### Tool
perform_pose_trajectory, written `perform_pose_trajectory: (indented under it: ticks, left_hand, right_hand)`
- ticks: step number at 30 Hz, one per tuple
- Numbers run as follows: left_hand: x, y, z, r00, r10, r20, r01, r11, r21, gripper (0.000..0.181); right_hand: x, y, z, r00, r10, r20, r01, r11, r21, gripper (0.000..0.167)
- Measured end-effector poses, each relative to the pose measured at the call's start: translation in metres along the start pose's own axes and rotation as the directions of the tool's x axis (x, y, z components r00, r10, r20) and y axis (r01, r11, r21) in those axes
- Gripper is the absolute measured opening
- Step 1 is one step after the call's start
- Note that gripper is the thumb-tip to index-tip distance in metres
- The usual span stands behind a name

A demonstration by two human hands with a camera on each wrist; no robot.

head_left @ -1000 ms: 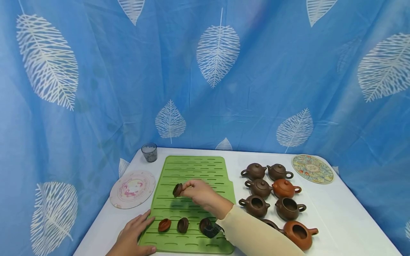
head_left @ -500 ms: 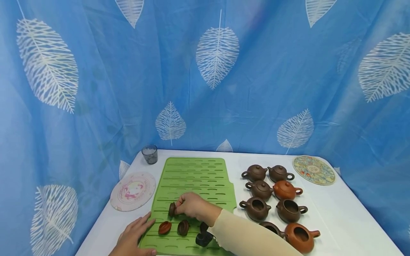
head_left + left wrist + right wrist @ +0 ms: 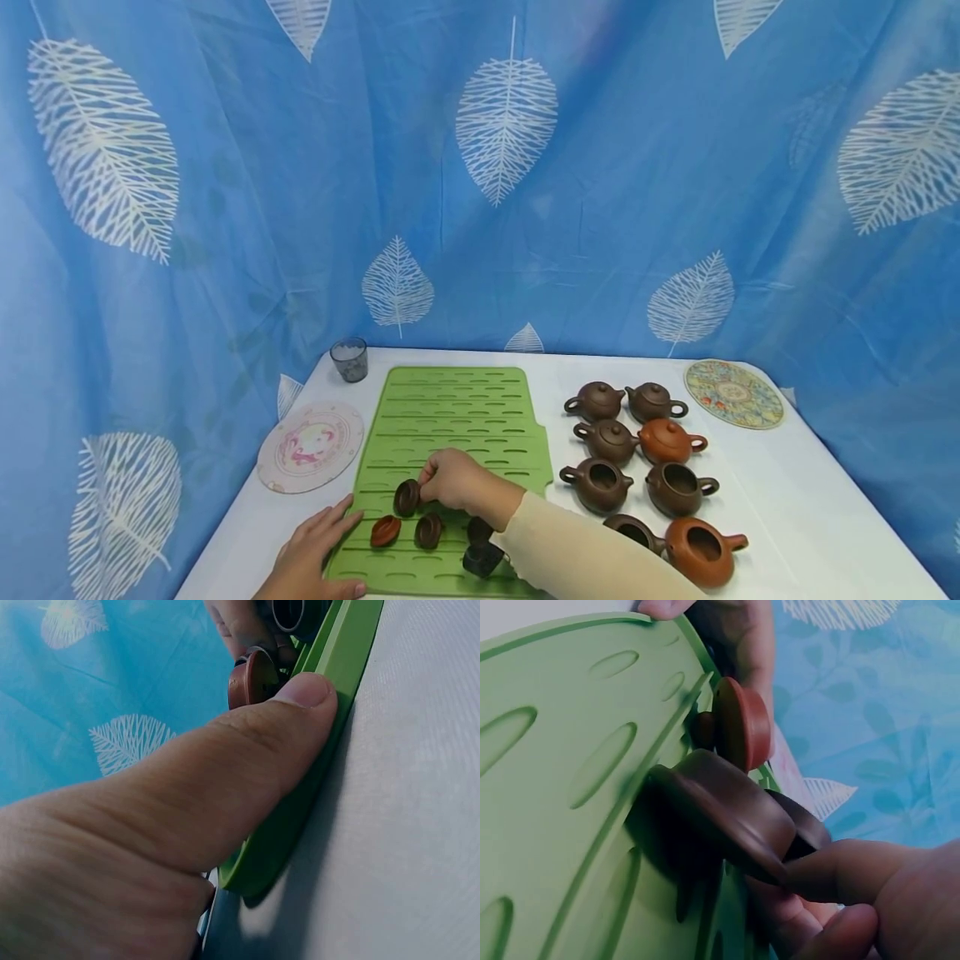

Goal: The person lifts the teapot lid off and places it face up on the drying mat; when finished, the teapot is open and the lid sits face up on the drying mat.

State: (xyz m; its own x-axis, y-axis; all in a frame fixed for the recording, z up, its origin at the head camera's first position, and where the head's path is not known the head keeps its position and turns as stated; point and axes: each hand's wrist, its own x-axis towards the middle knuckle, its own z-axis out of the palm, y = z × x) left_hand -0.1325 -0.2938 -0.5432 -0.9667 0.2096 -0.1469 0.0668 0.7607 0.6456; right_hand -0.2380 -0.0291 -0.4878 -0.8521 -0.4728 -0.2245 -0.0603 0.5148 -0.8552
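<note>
One dark brown lid [image 3: 407, 498], tilted at the green mat [image 3: 457, 400], is pinched by my right hand [image 3: 461, 482], just beyond an orange lid [image 3: 386, 531] and a second brown lid [image 3: 428, 531]. My black wrist camera [image 3: 482, 560] partly hides another lid [image 3: 478, 531]. My left hand [image 3: 318, 548] rests at the mat's left edge, thumb apart from its straight fingers. Teapots [image 3: 609, 442] stand on the worktop [image 3: 802, 508] to my right.

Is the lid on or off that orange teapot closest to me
Off: the orange teapot has an open, dark mouth, and an orange lid lies on the green mat.
</note>
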Motion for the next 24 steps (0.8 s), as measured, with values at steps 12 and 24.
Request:
perform_pose_trajectory:
  ticks: [12,24]
  left_hand:
    - [0.000,0.002,-0.001,1.000,-0.002,0.000,0.002,1.000,0.003,0.095]
    - [-0.001,0.003,-0.002,1.000,-0.016,0.018,0.016,1.000,-0.015,0.094]
  right_hand:
    - [-0.013,-0.001,-0.017,1.000,0.004,-0.009,-0.004,0.999,0.040,0.008]
    - [-0.037,0.005,-0.045,0.998,-0.062,-0.025,0.063,0.995,0.078,0.018]
